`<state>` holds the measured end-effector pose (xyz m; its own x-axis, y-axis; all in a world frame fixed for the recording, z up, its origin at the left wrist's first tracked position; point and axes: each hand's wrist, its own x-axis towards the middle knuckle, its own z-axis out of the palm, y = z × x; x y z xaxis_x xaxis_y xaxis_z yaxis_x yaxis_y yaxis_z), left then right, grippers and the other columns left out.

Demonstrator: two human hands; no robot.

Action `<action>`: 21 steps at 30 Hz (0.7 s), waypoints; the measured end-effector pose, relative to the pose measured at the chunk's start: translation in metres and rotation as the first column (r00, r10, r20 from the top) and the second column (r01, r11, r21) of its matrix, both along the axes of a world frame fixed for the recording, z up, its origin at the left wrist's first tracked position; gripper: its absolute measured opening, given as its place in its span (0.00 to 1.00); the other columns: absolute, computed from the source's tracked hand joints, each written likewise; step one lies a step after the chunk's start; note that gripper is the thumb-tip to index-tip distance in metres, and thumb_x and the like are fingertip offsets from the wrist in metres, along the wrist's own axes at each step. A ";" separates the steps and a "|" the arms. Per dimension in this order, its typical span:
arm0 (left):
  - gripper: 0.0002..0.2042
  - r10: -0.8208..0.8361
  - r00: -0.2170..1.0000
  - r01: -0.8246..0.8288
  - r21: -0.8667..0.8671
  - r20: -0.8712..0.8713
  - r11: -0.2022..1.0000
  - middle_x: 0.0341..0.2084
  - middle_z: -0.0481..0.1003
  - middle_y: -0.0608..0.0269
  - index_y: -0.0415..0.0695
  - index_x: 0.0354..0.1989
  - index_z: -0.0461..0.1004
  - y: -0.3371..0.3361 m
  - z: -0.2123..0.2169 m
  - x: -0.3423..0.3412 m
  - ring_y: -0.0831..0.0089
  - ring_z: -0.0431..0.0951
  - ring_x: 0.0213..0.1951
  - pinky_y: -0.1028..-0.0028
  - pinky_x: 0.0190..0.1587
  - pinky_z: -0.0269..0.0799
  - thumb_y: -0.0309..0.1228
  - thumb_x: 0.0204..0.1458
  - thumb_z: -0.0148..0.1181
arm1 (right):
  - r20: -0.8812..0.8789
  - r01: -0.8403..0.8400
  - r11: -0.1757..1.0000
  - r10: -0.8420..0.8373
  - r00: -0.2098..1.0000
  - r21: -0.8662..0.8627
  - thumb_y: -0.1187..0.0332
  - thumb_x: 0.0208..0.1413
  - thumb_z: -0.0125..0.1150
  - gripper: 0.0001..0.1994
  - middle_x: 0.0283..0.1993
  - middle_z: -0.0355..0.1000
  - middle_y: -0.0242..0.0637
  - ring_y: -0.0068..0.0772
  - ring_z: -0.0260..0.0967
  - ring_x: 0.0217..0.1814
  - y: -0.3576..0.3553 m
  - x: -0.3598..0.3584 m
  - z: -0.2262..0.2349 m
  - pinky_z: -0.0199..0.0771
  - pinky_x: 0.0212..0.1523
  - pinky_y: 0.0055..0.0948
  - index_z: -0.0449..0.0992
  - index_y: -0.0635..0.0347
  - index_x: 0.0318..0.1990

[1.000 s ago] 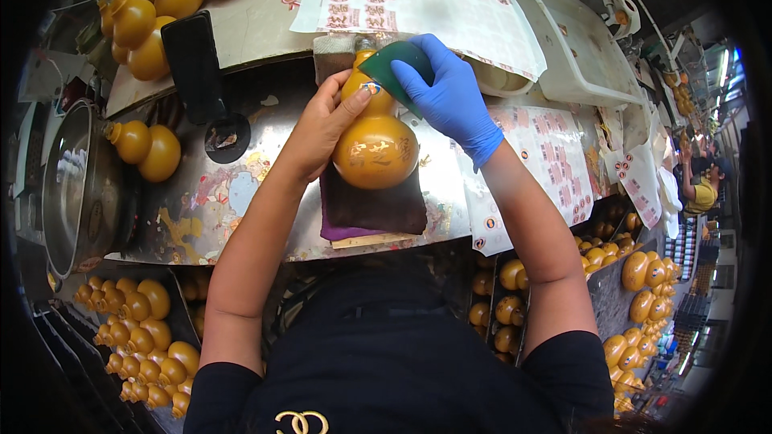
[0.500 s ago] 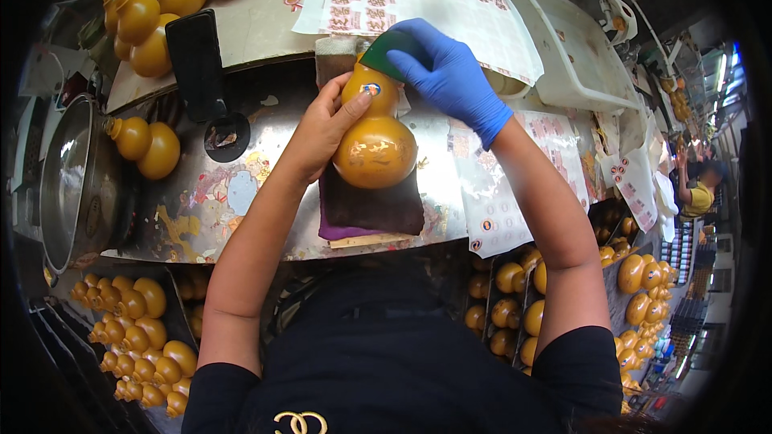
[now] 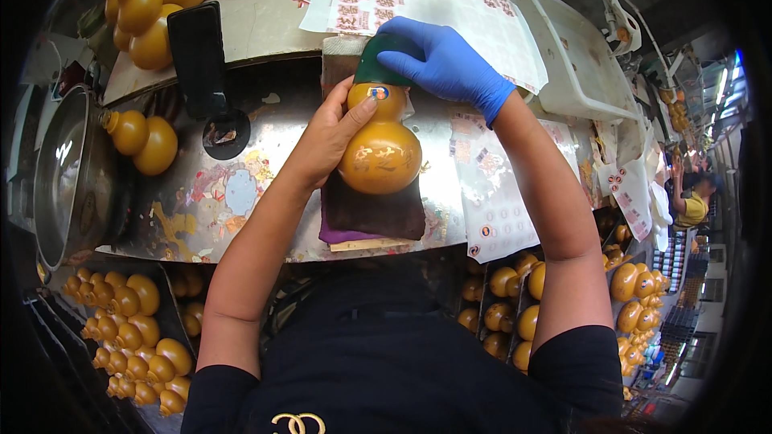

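Observation:
A glossy yellow-brown gourd-shaped bottle [image 3: 381, 165] lies over a dark folded cloth [image 3: 374, 213] on the metal bench, its narrow end away from me. My bare left hand [image 3: 331, 130] grips its waist from the left, the thumb beside a small round blue-and-orange sticker [image 3: 379, 94]. Reddish lettering crosses the wide bulb. In a blue glove, my right hand [image 3: 444, 60] holds a thin dark green scraper sheet [image 3: 375, 63] against the upper bulb, above the sticker. The sheet and glove hide the bottle's neck.
White decal sheets [image 3: 450, 20] lie on the raised board; another sheet [image 3: 503, 217] is right of the bottle. A phone on a stand [image 3: 195, 60], a metal basin [image 3: 64, 177] and another gourd bottle [image 3: 153, 145] stand left. A white tray [image 3: 571, 56] is far right. Gourd bottles fill racks below.
My right hand has shifted slightly left and turned, and the green sheet now wraps over the upper bulb. The bottle has rolled a little, bringing its lettering into clearer view.

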<state>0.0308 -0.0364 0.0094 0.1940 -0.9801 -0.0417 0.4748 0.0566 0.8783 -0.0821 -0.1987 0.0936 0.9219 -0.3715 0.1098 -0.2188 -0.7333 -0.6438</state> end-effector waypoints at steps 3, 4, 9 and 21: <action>0.30 -0.006 1.000 0.006 0.013 -0.002 1.000 0.52 0.68 0.56 0.37 0.64 0.54 0.002 0.003 0.001 0.72 0.71 0.52 0.73 0.54 0.69 0.40 0.59 0.56 | 0.034 0.011 0.994 -0.007 0.999 -0.104 0.61 0.58 0.59 0.18 0.45 0.75 0.42 0.32 0.74 0.45 0.004 0.001 -0.001 0.72 0.50 0.29 0.71 0.58 0.52; 0.30 -0.006 1.000 0.006 0.007 0.001 1.000 0.52 0.68 0.56 0.37 0.64 0.54 0.002 0.003 0.001 0.71 0.70 0.53 0.73 0.54 0.68 0.39 0.59 0.56 | 0.022 0.003 0.988 0.000 1.000 -0.151 0.61 0.58 0.59 0.18 0.45 0.75 0.42 0.32 0.74 0.46 0.005 0.002 0.001 0.72 0.50 0.29 0.71 0.57 0.52; 0.31 -0.033 0.999 0.033 -0.005 0.032 0.999 0.55 0.66 0.55 0.38 0.65 0.53 0.003 -0.004 0.007 0.70 0.68 0.55 0.73 0.57 0.65 0.38 0.58 0.57 | 0.044 -0.153 0.988 0.151 0.988 0.036 0.63 0.58 0.58 0.15 0.45 0.75 0.41 0.32 0.73 0.46 0.002 0.007 0.019 0.71 0.51 0.29 0.72 0.57 0.52; 0.24 -0.085 0.980 0.069 -0.093 -0.182 0.993 0.53 0.68 0.58 0.40 0.62 0.59 0.005 -0.004 0.010 0.70 0.69 0.55 0.72 0.60 0.62 0.43 0.63 0.43 | 0.034 -0.115 0.970 0.125 0.992 -0.213 0.65 0.56 0.59 0.14 0.40 0.76 0.44 0.43 0.75 0.40 0.018 0.008 0.016 0.74 0.44 0.32 0.74 0.56 0.49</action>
